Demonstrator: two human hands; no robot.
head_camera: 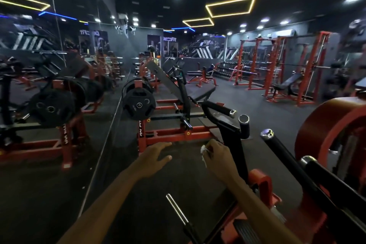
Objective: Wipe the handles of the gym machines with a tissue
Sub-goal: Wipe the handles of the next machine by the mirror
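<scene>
- The right hand pinches a crumpled white tissue between curled fingers, just left of the black upright post of a red-framed plate-loaded machine.
- The left hand is released, fingers straight and spread, hovering over the dark floor and holding nothing.
- Judged from this, the step in hand is the approach to a handle: the tissue touches no grip as far as the view shows.
- The nearest handles are the black chrome-capped grips at the top of the post and the long black bar with a chrome end to the right, all close by the tissue.
- The next move likely calls for lifting the right hand to one grip, wrapping the tissue round it, and sliding along its length; the free hand could steady the lever arm.
- Writing: white letters "RN FIT" run up the red upright of the plate-loaded frame, partly cut off and mirrored on the left.
- Lit wall lettering at the far end ends in "FIT"; its first letters are too blurred to read.
- Small markings on the black weight plate are illegible.
</scene>
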